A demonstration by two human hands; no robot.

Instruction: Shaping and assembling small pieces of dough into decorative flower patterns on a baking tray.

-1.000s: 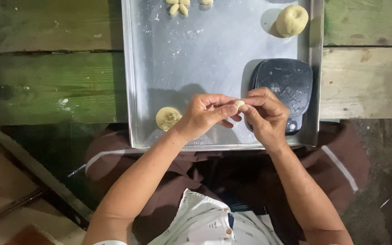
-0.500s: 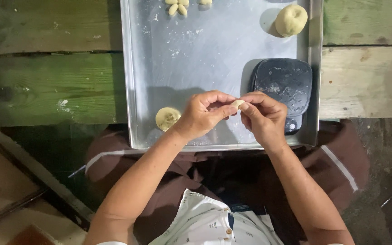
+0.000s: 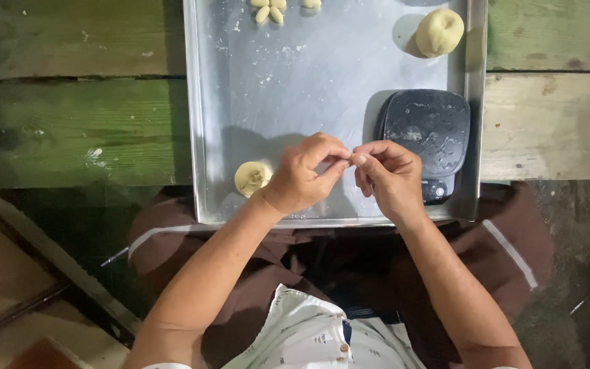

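My left hand and my right hand meet fingertip to fingertip above the near part of a metal tray. Between the fingertips sits a very small piece of pale dough, mostly hidden by the fingers. Both hands pinch it. A small flattened dough piece with a dent in it lies on the tray just left of my left wrist. A black kitchen scale stands on the tray right behind my right hand.
A larger dough ball rests in the tray's far right corner. Several small shaped dough pieces lie at the tray's far edge. The tray rests on a worn green wooden table. My lap is below the tray's near edge.
Both hands have stayed over the same spot; the fingers have worked the small dough piece, which shows less between the fingertips now. Nothing on the tray has moved.
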